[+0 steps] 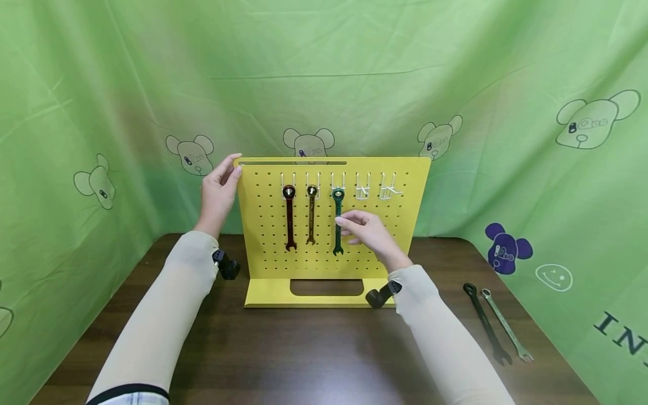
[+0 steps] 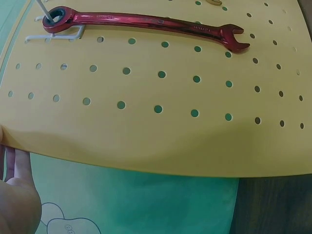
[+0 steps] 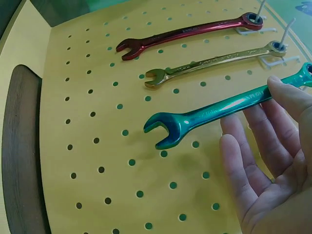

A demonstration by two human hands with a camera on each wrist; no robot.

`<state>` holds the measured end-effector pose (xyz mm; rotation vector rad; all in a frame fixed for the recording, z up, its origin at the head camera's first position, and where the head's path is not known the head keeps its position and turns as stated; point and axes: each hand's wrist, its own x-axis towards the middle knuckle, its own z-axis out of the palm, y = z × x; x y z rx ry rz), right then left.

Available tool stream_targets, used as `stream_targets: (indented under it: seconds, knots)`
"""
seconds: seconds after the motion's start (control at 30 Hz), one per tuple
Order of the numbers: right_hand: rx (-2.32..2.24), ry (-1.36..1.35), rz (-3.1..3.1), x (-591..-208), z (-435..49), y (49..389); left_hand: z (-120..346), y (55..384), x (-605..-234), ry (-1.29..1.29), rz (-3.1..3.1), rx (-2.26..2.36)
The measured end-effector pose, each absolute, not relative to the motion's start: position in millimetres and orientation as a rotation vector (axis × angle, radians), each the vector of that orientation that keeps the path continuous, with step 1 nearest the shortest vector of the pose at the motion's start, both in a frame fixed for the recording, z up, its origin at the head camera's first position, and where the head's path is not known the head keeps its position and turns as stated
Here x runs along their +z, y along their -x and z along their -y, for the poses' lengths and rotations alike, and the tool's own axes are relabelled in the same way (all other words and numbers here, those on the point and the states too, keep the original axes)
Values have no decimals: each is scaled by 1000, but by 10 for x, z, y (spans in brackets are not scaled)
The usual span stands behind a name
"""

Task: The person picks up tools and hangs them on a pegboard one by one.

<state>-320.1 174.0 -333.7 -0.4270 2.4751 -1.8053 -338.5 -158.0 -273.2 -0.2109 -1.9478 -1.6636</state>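
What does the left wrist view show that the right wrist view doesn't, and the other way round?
Only the left wrist view shows the bare left hand, at the edge of the perforated yellow pegboard.

Only the right wrist view shows the bare right hand, its fingers holding the shiny green metal wrench, and the pegboard's yellow base.

Both show the pegboard, the green curtain, the shiny red metal wrench on its white wire hook, and the gold metal wrench, barely caught in the left wrist view.
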Motion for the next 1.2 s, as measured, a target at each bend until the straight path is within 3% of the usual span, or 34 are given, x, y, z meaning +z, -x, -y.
stream_targets:
  seconds: [0.73, 1.2]
  knots:
    - [-1819, 499, -2424, -3287, -1773, 3091, 1579, 3384, -2726, 198, 1958, -1686]
    - [-1523, 492, -2561, -3452, -2254, 2879, 1530, 3398, -2690, 146, 1891, -1786]
